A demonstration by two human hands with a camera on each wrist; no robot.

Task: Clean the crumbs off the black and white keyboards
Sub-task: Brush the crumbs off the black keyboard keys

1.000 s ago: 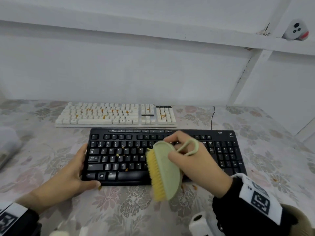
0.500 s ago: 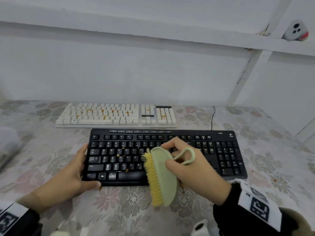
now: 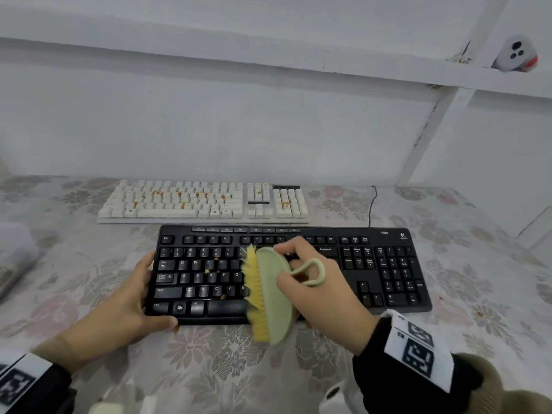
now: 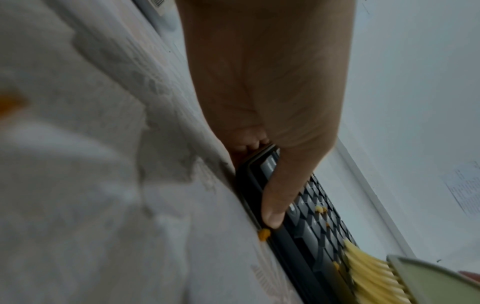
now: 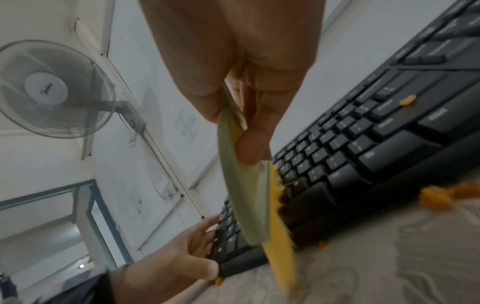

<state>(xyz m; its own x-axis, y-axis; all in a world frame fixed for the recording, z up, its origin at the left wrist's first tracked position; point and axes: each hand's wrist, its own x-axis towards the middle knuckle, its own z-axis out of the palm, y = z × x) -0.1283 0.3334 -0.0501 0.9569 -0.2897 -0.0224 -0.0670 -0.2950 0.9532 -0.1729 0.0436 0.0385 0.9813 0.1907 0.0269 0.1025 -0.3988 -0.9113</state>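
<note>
The black keyboard [image 3: 388, 264] lies on the floral tablecloth with orange crumbs [image 3: 206, 271] on its left keys. My right hand [image 3: 313, 282] grips a green brush [image 3: 273, 294] by its looped handle, and the yellow bristles [image 3: 254, 282] face left on the keys at mid-keyboard. My left hand [image 3: 125, 303] clasps the keyboard's front left corner, with its thumb [image 4: 272, 205] along the front edge. The white keyboard [image 3: 203, 201] lies just behind, with crumbs scattered on it. In the right wrist view the brush [image 5: 246, 201] overhangs the black keyboard's [image 5: 389, 133] front edge.
Loose crumbs [image 5: 436, 197] lie on the cloth in front of the black keyboard. A black cable [image 3: 372, 204] runs to the wall at the back. A white object [image 3: 15, 249] sits at the far left edge. A fan [image 5: 52, 88] hangs on the wall.
The brush has swept left across the black keyboard and slightly away from me. My left hand has stayed on the keyboard's left corner.
</note>
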